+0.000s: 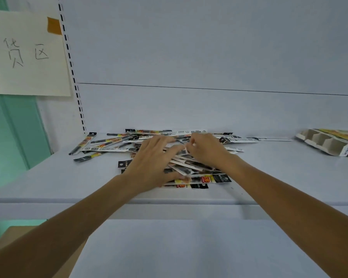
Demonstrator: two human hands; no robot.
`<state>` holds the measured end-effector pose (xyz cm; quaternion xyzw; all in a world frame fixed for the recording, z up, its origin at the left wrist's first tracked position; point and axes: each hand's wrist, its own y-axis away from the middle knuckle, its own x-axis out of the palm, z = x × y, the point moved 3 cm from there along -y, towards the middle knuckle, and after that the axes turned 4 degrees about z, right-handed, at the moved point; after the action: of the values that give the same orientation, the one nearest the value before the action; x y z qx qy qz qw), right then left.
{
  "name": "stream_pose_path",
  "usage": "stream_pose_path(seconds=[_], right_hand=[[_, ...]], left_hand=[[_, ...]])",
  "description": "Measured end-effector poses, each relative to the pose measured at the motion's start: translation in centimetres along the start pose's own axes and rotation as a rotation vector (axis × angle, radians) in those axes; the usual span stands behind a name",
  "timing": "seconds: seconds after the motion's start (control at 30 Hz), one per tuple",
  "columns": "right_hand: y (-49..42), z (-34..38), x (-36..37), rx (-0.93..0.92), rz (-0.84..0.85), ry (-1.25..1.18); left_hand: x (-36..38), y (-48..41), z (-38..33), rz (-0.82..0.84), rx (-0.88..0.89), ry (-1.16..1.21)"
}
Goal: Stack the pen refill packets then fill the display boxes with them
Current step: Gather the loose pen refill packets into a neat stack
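The left hand (153, 162) presses flat on the packets (207, 179); the right hand (206, 150) curls round some. A display box (309, 141) lies well to their right.

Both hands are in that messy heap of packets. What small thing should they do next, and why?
Probably gather a few packets into one aligned bundle. They lie crisscrossed on the shelf; the left hand rests spread on the heap, the right hand pinches some, and the display box at the right has empty compartments.

One left hand (155, 161), one right hand (207, 150), one display box (320, 141), one paper sign (26, 55), dozens of overlapping refill packets (219, 179).
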<state>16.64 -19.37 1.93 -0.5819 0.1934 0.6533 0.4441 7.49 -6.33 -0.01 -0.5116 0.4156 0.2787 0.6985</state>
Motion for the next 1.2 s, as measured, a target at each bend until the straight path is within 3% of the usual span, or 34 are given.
stream_pose_path(seconds=[0.13,0.27,0.37,0.47,0.57,0.7,0.87,1.0,1.2], right_hand=[[-0.4,0.3,-0.8,-0.036,-0.058,-0.283],[-0.8,-0.1,-1.1,-0.087,-0.074,-0.266],[-0.9,-0.2,-0.8,-0.069,0.045,-0.272],[-0.5,0.6,-0.1,-0.084,0.189,-0.186],[-0.5,1.6,0.9,-0.124,0.332,-0.057],[-1.4,2.3,1.0,-0.154,0.393,-0.001],[-2.2,1.4,0.2,-0.152,0.460,-0.082],[-1.9,0.7,-0.3,-0.136,0.474,-0.181],[-0.8,-0.1,-1.0,-0.107,0.523,-0.276]], left_hand=[[0.5,-1.6,-0.7,0.103,-0.088,0.082],[1.0,-2.2,-1.0,0.106,-0.113,0.190],[0.5,-1.1,0.7,0.181,-0.087,0.312],[0.0,0.5,3.7,0.232,-0.176,0.417],[0.1,1.7,5.3,0.228,-0.227,0.391],[0.7,2.4,3.8,0.288,-0.067,0.275],[0.7,2.0,3.9,0.189,-0.161,0.237],[0.6,1.6,4.1,0.160,-0.163,0.066],[0.5,1.8,5.3,0.074,-0.280,0.112]])
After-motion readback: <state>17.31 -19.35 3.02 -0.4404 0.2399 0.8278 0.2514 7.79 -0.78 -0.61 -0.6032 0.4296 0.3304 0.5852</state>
